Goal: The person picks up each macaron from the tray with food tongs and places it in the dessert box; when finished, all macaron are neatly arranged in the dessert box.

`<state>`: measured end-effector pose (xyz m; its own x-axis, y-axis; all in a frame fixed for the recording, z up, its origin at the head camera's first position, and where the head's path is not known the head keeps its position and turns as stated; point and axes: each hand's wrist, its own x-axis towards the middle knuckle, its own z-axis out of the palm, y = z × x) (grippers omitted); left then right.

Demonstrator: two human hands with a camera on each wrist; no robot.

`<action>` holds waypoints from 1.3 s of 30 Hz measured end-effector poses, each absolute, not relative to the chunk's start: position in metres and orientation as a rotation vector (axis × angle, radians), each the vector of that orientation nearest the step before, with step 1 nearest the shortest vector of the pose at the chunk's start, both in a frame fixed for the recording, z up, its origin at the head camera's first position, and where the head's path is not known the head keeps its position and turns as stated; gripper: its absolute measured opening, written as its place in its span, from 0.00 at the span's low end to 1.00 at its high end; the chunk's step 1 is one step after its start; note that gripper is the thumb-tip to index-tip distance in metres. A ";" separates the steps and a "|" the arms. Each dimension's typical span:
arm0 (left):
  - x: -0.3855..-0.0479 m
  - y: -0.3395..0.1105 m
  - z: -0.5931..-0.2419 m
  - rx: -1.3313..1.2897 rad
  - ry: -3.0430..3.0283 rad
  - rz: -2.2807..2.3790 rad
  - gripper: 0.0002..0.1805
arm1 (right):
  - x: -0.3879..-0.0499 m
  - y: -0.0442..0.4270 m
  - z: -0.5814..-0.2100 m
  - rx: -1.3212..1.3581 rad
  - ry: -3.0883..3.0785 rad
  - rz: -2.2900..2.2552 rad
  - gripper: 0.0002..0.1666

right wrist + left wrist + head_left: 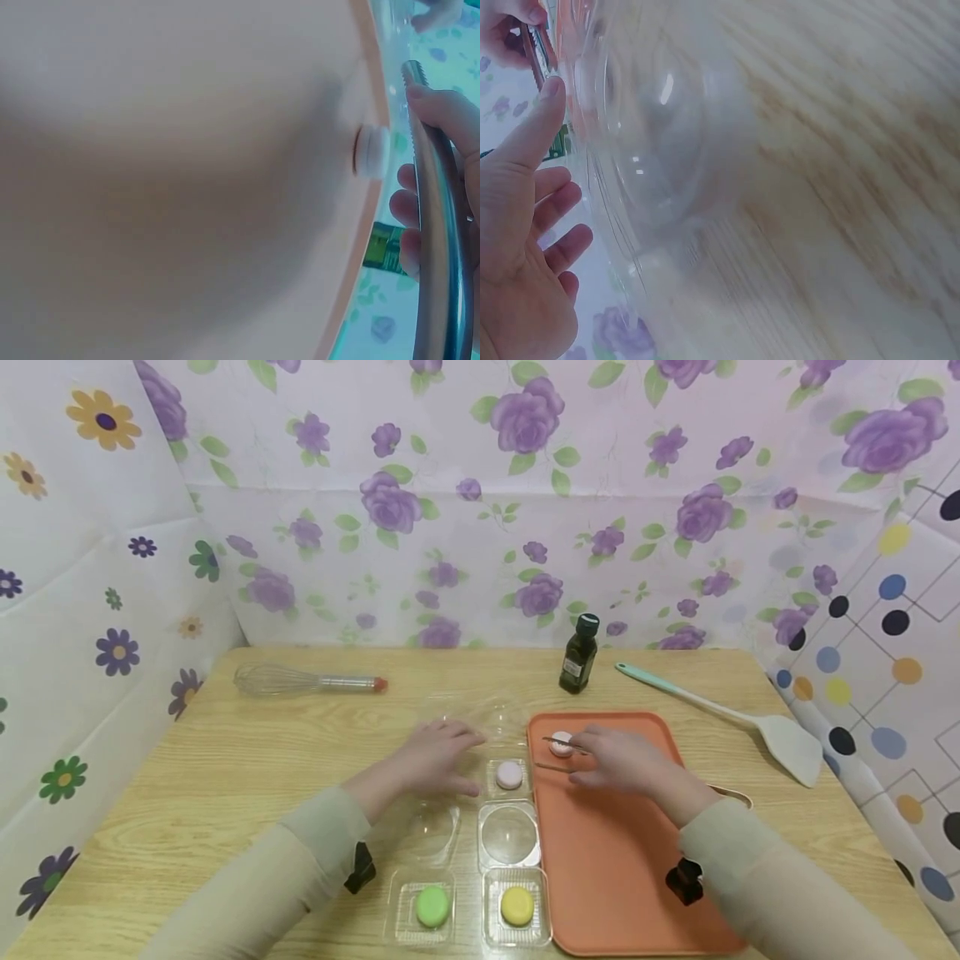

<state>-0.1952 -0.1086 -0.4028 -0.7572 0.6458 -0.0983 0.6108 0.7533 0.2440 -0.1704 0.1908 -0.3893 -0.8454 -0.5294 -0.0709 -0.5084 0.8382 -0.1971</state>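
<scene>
My right hand (618, 760) holds metal tongs (439, 255) over the far left part of an orange tray (600, 852). The two tong arms stand apart near a pale macaron (561, 743) lying on the tray; contact with it cannot be made out. Left of the tray, a lilac macaron (509, 775) sits in a small clear plastic box (491, 789). My left hand (427, 760) hovers beside that box, fingers loosely extended, holding nothing. In the left wrist view, a clear domed lid (660, 150) is near the hand.
Nearer me, a green macaron (432, 907) and a yellow macaron (517, 906) sit in clear boxes with lids laid back. A whisk (307, 681) lies at the back left. A dark bottle (579, 656) stands behind the tray, and a spatula (720, 714) lies to its right.
</scene>
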 end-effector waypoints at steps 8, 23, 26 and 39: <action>-0.193 -0.137 -0.393 0.978 2.794 0.308 0.45 | -0.171 0.205 -0.394 -0.798 2.925 -0.247 0.31; -0.196 -0.172 -0.392 0.933 2.831 0.287 0.43 | -0.178 0.226 -0.406 -0.693 2.922 -0.264 0.33; -0.195 -0.172 -0.391 0.924 2.821 0.290 0.42 | -0.180 0.227 -0.408 -0.671 2.917 -0.258 0.34; -0.196 -0.170 -0.394 0.917 2.800 0.285 0.42 | -0.185 0.222 -0.411 -0.697 2.938 -0.230 0.31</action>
<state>-0.1961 -0.1701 -0.3944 -0.7933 0.5986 -0.1113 0.5639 0.7913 0.2364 -0.1846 0.2222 -0.4112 -0.8881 -0.4536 -0.0745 -0.4364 0.8830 -0.1728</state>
